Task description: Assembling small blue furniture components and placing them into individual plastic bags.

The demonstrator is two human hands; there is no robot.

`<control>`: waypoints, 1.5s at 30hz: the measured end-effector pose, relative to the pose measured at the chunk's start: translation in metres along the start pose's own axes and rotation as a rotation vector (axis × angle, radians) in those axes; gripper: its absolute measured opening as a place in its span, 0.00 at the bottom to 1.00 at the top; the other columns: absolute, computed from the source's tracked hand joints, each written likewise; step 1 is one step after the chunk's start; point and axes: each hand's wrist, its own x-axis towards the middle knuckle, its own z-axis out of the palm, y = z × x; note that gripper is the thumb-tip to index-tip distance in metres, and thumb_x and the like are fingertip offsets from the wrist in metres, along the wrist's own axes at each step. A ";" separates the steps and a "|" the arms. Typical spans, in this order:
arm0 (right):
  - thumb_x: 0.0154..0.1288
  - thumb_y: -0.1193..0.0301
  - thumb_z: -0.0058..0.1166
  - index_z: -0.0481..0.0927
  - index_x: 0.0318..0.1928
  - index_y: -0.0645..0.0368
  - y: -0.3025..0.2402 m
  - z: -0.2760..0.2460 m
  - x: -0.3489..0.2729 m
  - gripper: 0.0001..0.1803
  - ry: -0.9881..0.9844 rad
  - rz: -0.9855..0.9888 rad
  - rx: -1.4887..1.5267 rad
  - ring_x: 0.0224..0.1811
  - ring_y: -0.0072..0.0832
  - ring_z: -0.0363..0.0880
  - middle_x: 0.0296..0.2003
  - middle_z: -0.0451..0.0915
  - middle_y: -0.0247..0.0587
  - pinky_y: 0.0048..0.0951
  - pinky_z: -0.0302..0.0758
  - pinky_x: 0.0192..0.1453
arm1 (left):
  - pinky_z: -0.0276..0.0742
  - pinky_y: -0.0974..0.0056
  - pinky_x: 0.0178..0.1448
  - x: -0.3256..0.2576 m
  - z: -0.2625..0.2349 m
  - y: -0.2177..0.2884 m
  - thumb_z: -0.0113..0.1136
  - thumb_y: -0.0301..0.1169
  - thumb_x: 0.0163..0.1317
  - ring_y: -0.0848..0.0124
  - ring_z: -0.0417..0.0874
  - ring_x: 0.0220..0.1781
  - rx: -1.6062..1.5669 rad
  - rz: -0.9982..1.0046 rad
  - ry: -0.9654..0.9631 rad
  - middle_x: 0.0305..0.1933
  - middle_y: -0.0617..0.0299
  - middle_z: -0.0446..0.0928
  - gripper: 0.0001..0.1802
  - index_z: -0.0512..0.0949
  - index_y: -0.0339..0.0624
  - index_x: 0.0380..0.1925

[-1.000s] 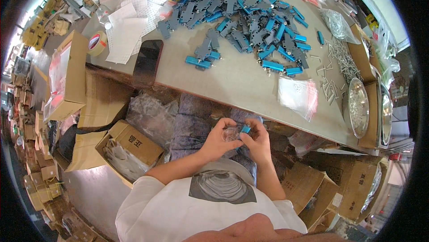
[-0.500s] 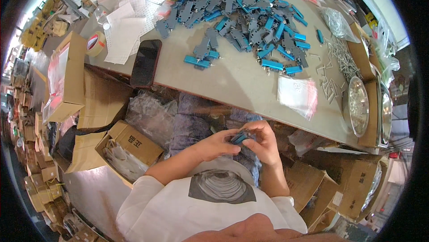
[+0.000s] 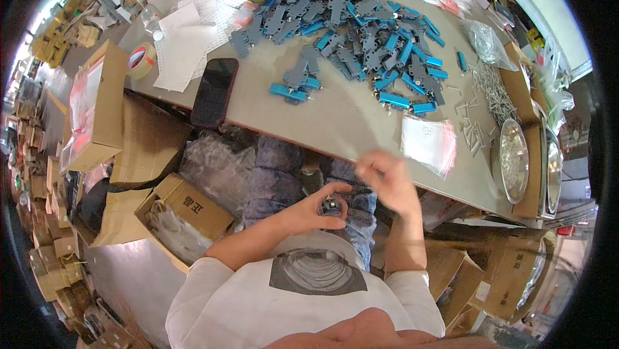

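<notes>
Above my lap, my left hand [image 3: 316, 209] is curled round a small dark part [image 3: 331, 205] with a silver tip, seen nearly end-on. Most of that part is hidden by the fingers. My right hand [image 3: 390, 178] is apart from it, raised by the table's front edge and smeared by motion, so its fingers cannot be read. Beyond both hands, a pile of blue and dark-grey flat fittings [image 3: 367, 33] with small metal ends covers the far middle of the table [image 3: 258, 113]. A few similar fittings [image 3: 293, 84] lie nearer. Clear zip bags [image 3: 425, 139] with red edges lie right of my right hand.
Loose screws [image 3: 493, 94] and a metal bowl [image 3: 525, 162] of small pieces occupy the table's right side. Toward the left are a phone [image 3: 215, 91], a tape roll [image 3: 138, 62] and papers [image 3: 184, 42]. Cardboard boxes [image 3: 200, 207] stand low left, more boxes [image 3: 512, 278] low right.
My right hand has let go of the part and moved up and right toward the table edge. My left hand keeps the part, which is now turned end-on.
</notes>
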 end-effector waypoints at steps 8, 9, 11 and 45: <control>0.55 0.77 0.55 0.77 0.35 0.59 0.062 -0.023 0.072 0.06 0.629 -0.030 -0.755 0.35 0.49 0.79 0.30 0.81 0.48 0.45 0.76 0.40 | 0.67 0.65 0.57 -0.006 0.006 0.003 0.65 0.20 0.56 0.71 0.71 0.49 0.409 0.402 -0.120 0.46 0.59 0.70 0.42 0.53 0.45 0.66; 0.54 0.77 0.54 0.76 0.34 0.59 0.058 -0.022 0.070 0.06 0.622 0.000 -0.759 0.35 0.49 0.79 0.31 0.81 0.48 0.45 0.76 0.39 | 0.67 0.65 0.57 -0.007 0.005 0.003 0.65 0.20 0.56 0.71 0.71 0.49 0.408 0.399 -0.113 0.46 0.59 0.70 0.42 0.53 0.45 0.66; 0.54 0.78 0.54 0.76 0.33 0.59 0.050 -0.022 0.064 0.05 0.613 0.034 -0.761 0.36 0.49 0.79 0.31 0.81 0.48 0.46 0.76 0.39 | 0.69 0.63 0.55 -0.008 0.004 0.005 0.65 0.19 0.56 0.69 0.72 0.48 0.436 0.432 -0.125 0.46 0.59 0.70 0.42 0.53 0.45 0.67; 0.64 0.71 0.52 0.82 0.40 0.60 0.112 -0.130 -0.070 0.09 0.958 0.406 -0.773 0.41 0.45 0.78 0.38 0.79 0.46 0.39 0.74 0.46 | 0.68 0.62 0.53 0.012 0.011 -0.025 0.71 0.49 0.50 0.68 0.76 0.44 -0.087 -0.319 -0.339 0.40 0.56 0.76 0.51 0.53 0.38 0.66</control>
